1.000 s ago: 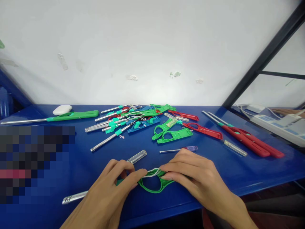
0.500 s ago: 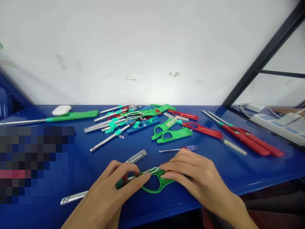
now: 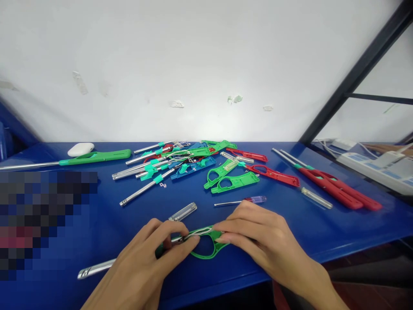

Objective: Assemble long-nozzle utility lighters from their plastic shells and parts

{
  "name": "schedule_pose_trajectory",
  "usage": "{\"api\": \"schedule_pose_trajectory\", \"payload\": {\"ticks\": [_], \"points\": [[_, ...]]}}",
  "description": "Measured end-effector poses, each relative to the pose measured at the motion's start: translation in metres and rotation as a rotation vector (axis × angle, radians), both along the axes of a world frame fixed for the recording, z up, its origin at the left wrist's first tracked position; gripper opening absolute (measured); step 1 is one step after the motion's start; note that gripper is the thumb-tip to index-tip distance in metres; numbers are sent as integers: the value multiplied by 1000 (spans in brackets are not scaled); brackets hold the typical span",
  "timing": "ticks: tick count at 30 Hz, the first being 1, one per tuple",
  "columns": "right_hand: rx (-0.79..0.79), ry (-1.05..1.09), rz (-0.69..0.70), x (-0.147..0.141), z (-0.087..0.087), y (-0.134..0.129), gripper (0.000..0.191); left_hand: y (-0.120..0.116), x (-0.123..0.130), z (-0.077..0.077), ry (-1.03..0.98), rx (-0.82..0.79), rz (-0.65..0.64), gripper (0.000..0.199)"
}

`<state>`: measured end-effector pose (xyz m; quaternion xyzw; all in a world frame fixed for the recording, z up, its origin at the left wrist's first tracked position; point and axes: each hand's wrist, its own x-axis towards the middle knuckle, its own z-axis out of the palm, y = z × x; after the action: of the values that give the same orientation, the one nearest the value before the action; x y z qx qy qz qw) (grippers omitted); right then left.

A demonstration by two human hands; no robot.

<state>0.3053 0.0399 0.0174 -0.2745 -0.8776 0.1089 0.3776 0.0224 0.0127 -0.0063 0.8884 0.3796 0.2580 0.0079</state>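
Note:
Near the front of the desk lies a green lighter handle half (image 3: 202,256) with an oval opening. White wires (image 3: 203,231) run along its upper side. My left hand (image 3: 151,249) pinches the handle's left end, where the wires meet the metal tube (image 3: 97,268) that sticks out below the wrist. My right hand (image 3: 258,237) grips the right part of the handle half, fingertips at the wire ends; its fingers hide that part. Just behind my left hand lies a clear fuel tank (image 3: 183,212). Beyond my right hand is a screwdriver (image 3: 240,201) with a purple handle.
A pile of metal tubes (image 3: 146,187) and coloured handle halves lies at the back middle, with green halves (image 3: 235,182) nearer. Red lighters (image 3: 335,187) and another clear tank (image 3: 316,198) are on the right, a green lighter (image 3: 100,157) and white case (image 3: 80,149) at left, a power strip (image 3: 377,170) far right.
The white wires now lie lower and flatter along the green handle half. Both hands keep their grip, with small finger shifts; the whole view has slid slightly left.

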Motion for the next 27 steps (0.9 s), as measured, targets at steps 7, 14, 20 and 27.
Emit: {"api": "schedule_pose_trajectory", "payload": {"ticks": [7, 14, 20, 27], "points": [[-81, -32, -22, -1, -2, 1, 19, -2, 3, 3, 0, 20, 16, 71], [-88, -22, -29, -1, -2, 2, 18, -4, 7, 6, -25, 35, 29, 72], [-80, -10, -29, -1, -3, 3, 17, -4, 7, 8, -32, 28, 25, 74], [-18, -39, -22, 2, -3, 2, 24, -6, 9, 10, -42, 59, 21, 72]]}}
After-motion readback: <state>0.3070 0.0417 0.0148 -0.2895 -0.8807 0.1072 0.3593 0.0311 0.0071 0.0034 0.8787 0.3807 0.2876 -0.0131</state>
